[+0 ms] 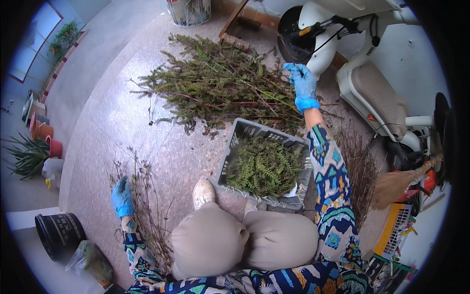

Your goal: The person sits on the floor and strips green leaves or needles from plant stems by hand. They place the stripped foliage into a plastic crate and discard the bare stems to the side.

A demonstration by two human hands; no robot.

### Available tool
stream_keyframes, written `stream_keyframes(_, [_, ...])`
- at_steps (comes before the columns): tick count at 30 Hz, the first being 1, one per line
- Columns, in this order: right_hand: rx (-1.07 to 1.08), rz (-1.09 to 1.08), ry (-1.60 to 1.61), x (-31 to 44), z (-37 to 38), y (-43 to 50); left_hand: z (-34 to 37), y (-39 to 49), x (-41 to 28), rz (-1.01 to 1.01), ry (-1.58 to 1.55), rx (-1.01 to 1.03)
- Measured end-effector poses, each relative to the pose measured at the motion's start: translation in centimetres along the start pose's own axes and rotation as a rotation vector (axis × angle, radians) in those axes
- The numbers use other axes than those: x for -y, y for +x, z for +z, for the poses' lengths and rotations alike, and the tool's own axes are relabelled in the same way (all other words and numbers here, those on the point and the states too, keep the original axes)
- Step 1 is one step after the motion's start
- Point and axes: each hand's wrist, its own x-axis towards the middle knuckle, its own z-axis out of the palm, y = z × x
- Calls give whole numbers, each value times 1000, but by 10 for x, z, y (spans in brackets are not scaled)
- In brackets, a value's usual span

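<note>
My left hand (pixel 123 197), in a blue glove, is at the lower left beside a bunch of dry, mostly bare stems (pixel 147 198) on the floor; whether it grips any of them does not show. My right hand (pixel 303 82), in a blue glove, is raised over the right end of a large heap of cut leafy stalks (pixel 220 82), its fingers bent; what lies between them cannot be made out. Between my feet and the heap sits a grey plastic crate (pixel 226 156), holding green serrated sprigs (pixel 266 165) and a small white scrap.
A white scooter (pixel 378 99) stands at the right, near a straw broom (pixel 394 183) and more dry stems (pixel 358 165). A bucket (pixel 189 13) and a wooden stand (pixel 233 20) are at the top. A black bucket (pixel 62 235) and a plastic bag (pixel 91 262) lie lower left.
</note>
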Motion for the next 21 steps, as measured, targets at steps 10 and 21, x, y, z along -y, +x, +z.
stream_keyframes(10, [308, 97, 349, 48, 40, -205, 107, -13, -239, 105, -926, 803])
stream_keyframes(21, [429, 41, 127, 32, 51, -267, 162, -8, -279, -50, -1214, 603])
